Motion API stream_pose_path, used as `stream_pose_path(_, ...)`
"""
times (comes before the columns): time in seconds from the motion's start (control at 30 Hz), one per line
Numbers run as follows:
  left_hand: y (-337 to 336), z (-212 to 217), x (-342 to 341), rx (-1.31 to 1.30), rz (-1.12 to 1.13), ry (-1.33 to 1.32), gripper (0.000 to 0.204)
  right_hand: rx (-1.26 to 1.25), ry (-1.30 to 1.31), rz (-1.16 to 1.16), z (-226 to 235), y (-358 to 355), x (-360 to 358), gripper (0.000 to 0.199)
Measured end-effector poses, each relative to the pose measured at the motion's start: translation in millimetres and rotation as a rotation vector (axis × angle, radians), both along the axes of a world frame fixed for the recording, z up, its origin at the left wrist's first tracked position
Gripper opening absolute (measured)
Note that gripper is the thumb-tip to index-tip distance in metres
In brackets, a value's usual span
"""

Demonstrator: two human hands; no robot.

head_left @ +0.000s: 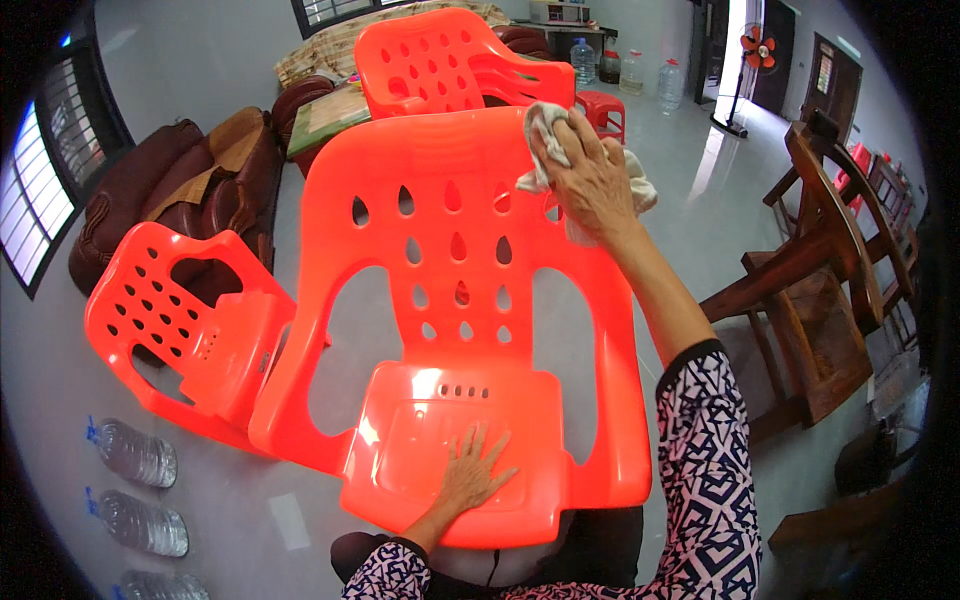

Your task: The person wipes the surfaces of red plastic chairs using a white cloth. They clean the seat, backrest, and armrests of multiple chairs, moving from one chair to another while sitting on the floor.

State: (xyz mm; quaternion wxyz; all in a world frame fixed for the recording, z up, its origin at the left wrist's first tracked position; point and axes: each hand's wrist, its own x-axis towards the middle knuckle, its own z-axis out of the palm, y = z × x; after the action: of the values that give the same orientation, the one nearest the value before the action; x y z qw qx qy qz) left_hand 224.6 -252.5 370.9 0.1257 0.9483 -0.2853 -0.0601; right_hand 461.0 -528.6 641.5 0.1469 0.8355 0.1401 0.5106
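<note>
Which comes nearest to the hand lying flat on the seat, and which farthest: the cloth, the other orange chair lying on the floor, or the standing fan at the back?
Seen from the head camera, measured from the left hand on the seat:
1. Orange chair on the floor, to the left, just beside the chair being wiped.
2. Cloth, up at the backrest top, under the right hand.
3. Standing fan, far across the room, upper right.

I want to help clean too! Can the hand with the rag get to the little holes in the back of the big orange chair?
Probably yes. The right hand already presses the rag on the chair back's top, and nothing covers the holes just below.
</note>
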Motion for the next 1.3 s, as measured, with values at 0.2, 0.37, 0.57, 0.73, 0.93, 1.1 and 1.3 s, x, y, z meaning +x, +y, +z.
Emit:
stream_pose_path(0.2, 1.5, -8.5, -1.7, -0.018, 0.029, -0.020, 0.071, -0.021, 0.167, 0.001, -39.5, -11.8, -68.7, 0.043)
stream_pose_path(0.37, -1.3, -2.5, -0.6, 0.003, 0.025, 0.010, 0.072, 0.136, 0.341, 0.087, -61.6, -17.9, -112.9, 0.052)
stream_pose_path(0.57, -6.8, -7.5, 2.2, -0.051, -0.017, -0.013, 0.071, -0.059, 0.093, 0.009, -28.9, -13.2, -54.9, 0.057)
stream_pose_path(0.73, 0.4, -7.6, 1.6, -0.047, -0.019, -0.061, 0.070, -0.041, -0.068, -0.036, 11.8, 23.4, 4.8, 0.051)
stream_pose_path(0.93, 1.0, -8.0, -0.4, -0.036, 0.004, -0.057, 0.070, -0.024, -0.108, -0.061, -6.9, 15.4, 2.3, 0.048)
stream_pose_path(1.1, 0.2, -3.6, 0.2, -0.074, 0.011, -0.031, 0.070, -0.010, 0.044, -0.044, -48.7, -17.4, -52.8, 0.049)
stream_pose_path(1.3, 8.5, -5.0, -1.9, -0.028, -0.016, -0.006, 0.070, 0.060, 0.012, -0.063, -38.7, 4.5, -36.7, 0.051)
